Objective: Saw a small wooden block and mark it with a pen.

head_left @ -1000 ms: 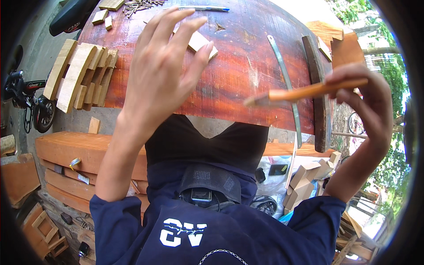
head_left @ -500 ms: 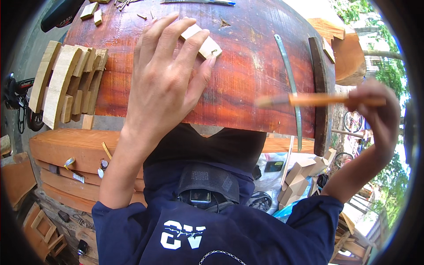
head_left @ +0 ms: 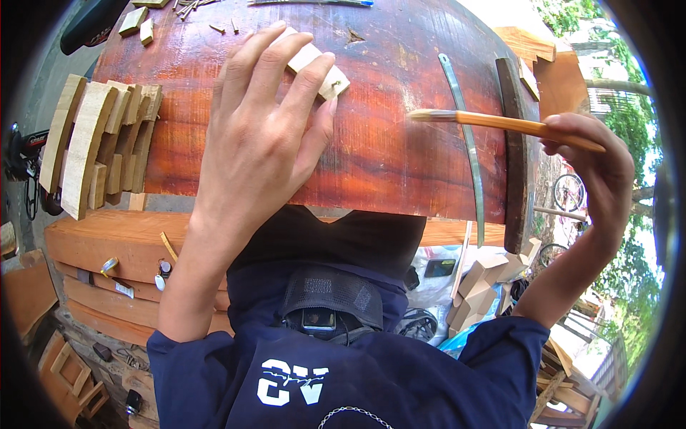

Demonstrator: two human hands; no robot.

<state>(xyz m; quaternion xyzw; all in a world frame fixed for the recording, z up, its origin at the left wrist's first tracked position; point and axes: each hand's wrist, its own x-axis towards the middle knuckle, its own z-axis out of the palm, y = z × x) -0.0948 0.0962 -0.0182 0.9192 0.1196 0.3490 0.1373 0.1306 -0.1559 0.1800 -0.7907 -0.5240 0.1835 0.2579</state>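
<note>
Where pale, rough-sawn curved wooden strips point(head_left: 93, 154) lie stacked at the far left, the glossy reddish wooden tabletop point(head_left: 386, 154) begins. On it the left hand point(head_left: 261, 139) rests with fingers spread, holding down a small pale wood block point(head_left: 318, 68). Further right, a thin curved metal strip point(head_left: 466, 143) and a dark wooden bar point(head_left: 516, 154) lie on the top. The right hand point(head_left: 597, 168) pinches an orange-handled paintbrush point(head_left: 500, 123), bristles touching the wood.

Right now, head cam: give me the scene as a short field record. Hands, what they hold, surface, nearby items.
left hand: flat on the work, fingers over a small pale wood block
right hand: grips a brush by its orange handle, bristles at the surface
surface: reddish glossy wooden slab
nearby: curved pale wood pieces stacked at left; thin metal strip and dark wood strip at right
</note>
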